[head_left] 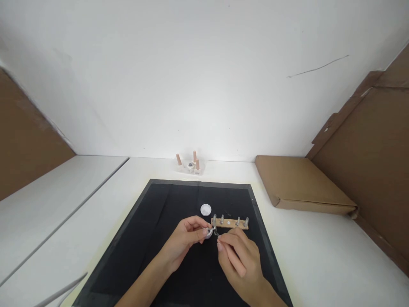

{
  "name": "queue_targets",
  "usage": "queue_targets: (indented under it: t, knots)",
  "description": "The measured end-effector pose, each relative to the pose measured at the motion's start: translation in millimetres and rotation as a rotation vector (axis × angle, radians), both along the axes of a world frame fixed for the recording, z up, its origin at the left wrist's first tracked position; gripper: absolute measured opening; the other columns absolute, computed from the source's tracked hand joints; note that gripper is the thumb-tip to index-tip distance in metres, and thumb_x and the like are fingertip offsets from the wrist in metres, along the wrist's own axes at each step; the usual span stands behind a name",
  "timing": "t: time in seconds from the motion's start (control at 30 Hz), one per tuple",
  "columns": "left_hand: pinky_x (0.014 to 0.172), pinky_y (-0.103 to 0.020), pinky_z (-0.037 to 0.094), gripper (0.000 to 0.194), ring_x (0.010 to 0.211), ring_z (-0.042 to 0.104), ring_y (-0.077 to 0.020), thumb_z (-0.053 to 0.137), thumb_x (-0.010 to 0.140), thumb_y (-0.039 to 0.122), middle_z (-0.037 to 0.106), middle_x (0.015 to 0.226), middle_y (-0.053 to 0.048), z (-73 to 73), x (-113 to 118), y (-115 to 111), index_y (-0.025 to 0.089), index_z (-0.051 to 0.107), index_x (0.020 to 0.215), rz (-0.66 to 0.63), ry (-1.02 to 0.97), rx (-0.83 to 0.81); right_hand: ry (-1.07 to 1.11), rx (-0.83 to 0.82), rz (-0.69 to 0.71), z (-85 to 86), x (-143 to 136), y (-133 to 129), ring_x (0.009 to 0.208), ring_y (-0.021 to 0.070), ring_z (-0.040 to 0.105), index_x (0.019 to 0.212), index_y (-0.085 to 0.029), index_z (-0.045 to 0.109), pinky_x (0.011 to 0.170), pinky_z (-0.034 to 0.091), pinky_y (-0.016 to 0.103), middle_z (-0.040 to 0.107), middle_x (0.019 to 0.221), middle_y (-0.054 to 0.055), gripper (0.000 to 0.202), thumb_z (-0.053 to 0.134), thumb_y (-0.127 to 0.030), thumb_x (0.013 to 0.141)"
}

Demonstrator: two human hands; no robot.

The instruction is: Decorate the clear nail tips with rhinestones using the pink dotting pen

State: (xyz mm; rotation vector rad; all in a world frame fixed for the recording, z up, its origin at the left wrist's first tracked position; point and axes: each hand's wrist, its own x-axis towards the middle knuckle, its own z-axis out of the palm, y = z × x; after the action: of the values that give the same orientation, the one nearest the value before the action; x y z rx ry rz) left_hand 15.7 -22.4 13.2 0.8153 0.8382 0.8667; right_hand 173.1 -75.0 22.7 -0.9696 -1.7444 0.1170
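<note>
Small round pot (208, 234) is held in my left hand (185, 235), close to my right hand (243, 258), which pinches a thin peach stick (235, 260), so I should keep both steady and touch softly with its tip.

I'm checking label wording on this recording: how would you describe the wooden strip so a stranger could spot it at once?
Find the large black mat on the white table. On it, just beyond the right hand, lies a narrow light-brown strip carrying a row of upright greyish pieces. Its straight, wooden look sets it apart from the round white dish nearby.
</note>
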Motion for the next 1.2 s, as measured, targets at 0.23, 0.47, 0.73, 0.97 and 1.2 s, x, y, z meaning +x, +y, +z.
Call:
queue_targets:
  t: [0.23,0.47,0.73,0.97,1.2]
  knots:
    - [0.055,-0.02,0.037,0.023,0.055,0.048,-0.0067,0.085,0.053,0.025,0.066,0.069,-0.002,0.0,-0.1,-0.2,0.013,0.07,0.067,-0.008,0.011,0.005,-0.047,-0.009,-0.049,-2.0,0.0,2.1,0.058,0.0135,0.059,0.086,-0.017,0.059,0.052,0.05,0.024,0.059,0.07,0.004,0.013,0.05,-0.008,0.084]
    - [0.055,-0.019,0.036,0.022,0.055,0.048,-0.0063,0.084,0.055,0.025,0.064,0.068,0.0,-1.9,0.1,-0.4,0.014,0.071,0.069,-0.004,0.001,0.015,-0.06,-0.041,-0.028,-6.0,-0.5,1.4,0.057,0.0131,0.057,0.085,-0.017,0.058,0.051,0.049,0.024,0.058,0.068,0.003,0.012,0.05,-0.009,0.083]
    - [0.055,-0.018,0.037,0.02,0.055,0.048,-0.0059,0.084,0.056,0.025,0.064,0.066,0.0,-3.1,-0.1,-1.4,0.015,0.072,0.068,0.032,-0.04,0.028,-0.056,-0.045,-0.003,-6.1,-0.9,2.3,0.054,0.0138,0.054,0.082,-0.017,0.057,0.049,0.045,0.025,0.056,0.063,0.002,0.012,0.051,-0.007,0.081]
    - [0.055,-0.018,0.037,0.02,0.055,0.048,-0.0057,0.083,0.057,0.025,0.064,0.065,-0.001,-2.1,-0.3,0.3,0.014,0.072,0.07,0.043,-0.033,0.025,-0.053,-0.023,0.007,-8.2,-0.4,2.2,0.051,0.0128,0.051,0.078,-0.016,0.055,0.047,0.041,0.024,0.055,0.059,0.002,0.011,0.051,-0.007,0.08]
    - [0.055,-0.018,0.037,0.022,0.054,0.048,-0.0058,0.082,0.058,0.027,0.064,0.063,-0.001,-0.4,-1.2,-0.5,0.013,0.073,0.073,0.029,-0.009,0.024,-0.022,0.015,0.023,-1.9,0.3,-0.6,0.051,0.0124,0.05,0.082,-0.016,0.056,0.047,0.041,0.024,0.055,0.06,0.002,0.012,0.051,-0.006,0.081]
